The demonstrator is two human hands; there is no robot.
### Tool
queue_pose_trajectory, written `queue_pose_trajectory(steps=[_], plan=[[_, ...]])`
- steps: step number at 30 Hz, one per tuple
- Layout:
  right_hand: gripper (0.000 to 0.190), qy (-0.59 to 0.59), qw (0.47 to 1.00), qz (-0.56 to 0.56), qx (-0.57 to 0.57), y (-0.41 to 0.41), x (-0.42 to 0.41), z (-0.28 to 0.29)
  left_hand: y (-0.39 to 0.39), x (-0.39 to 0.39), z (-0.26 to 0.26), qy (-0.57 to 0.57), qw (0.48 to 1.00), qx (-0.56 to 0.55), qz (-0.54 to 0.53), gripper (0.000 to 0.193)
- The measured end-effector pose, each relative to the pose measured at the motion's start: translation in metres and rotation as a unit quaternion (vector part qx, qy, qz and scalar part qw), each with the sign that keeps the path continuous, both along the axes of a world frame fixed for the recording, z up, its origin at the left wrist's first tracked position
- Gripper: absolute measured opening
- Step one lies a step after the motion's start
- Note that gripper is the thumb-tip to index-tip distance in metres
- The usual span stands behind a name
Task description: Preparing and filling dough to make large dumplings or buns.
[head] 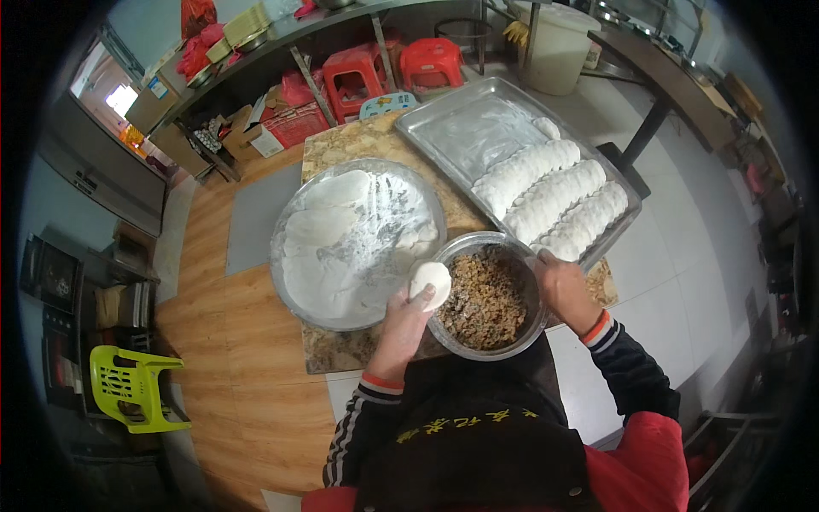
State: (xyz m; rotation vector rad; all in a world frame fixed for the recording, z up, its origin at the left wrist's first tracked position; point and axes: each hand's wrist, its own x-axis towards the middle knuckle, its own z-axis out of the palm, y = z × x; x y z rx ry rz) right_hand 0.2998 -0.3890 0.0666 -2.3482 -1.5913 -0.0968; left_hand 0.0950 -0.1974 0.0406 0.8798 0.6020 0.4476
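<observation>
My left hand (409, 320) holds a round white dough wrapper (430, 285) between thumb and fingers, above the gap between two metal vessels. On the right side, my right hand (563, 288) is curled at the rim of a steel bowl (489, 355) of crumbly brown filling (486, 301). A small pale edge shows by its fingers; whether they grip a utensil or the rim is unclear. At the left, a wide round metal pan (276, 256) contains flour and flat dough pieces (323, 224). Behind the bowl, a metal tray (461, 121) bears rows of floured dumplings (553, 198).
A stone-patterned tabletop (345, 144) supports the vessels; the tray overhangs its right side. Red plastic stools (355, 80) stand under a rear counter (288, 38). A lime-green chair (137, 387) is at left, a white bin (560, 51) at the back, a dark table (665, 83) at right.
</observation>
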Motion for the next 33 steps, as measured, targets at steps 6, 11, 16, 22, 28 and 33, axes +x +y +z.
queue_pose_trajectory(steps=[6, 11, 16, 22, 28, 33], plan=[[0.015, 0.03, 0.999, 0.041, -0.012, 0.02, 0.005, -0.039, -0.014, -0.001, -0.005, 0.009, 0.992, -0.122, -0.012, 0.035], [0.018, 0.259, 0.964, 0.031, 0.051, 0.018, 0.015, -0.016, -0.005, -0.008, -0.005, -0.085, 0.976, -0.193, -0.054, 0.038], [0.019, 0.402, 0.915, -0.034, 0.018, 0.005, 0.006, 0.02, -0.012, -0.003, -0.036, -0.026, 0.99, 0.07, -0.124, 0.042], [0.03, 0.212, 0.971, 0.056, 0.096, -0.014, -0.018, 0.02, -0.024, 0.033, -0.014, -0.13, 0.932, -0.311, -0.132, 0.041], [0.038, 0.157, 0.967, 0.098, 0.174, -0.016, -0.02, 0.01, -0.026, 0.03, -0.019, -0.15, 0.939, -0.272, -0.145, 0.039], [0.019, 0.084, 0.995, -0.003, -0.048, -0.016, -0.007, 0.011, -0.028, 0.024, -0.007, -0.11, 0.97, -0.17, -0.138, 0.031]])
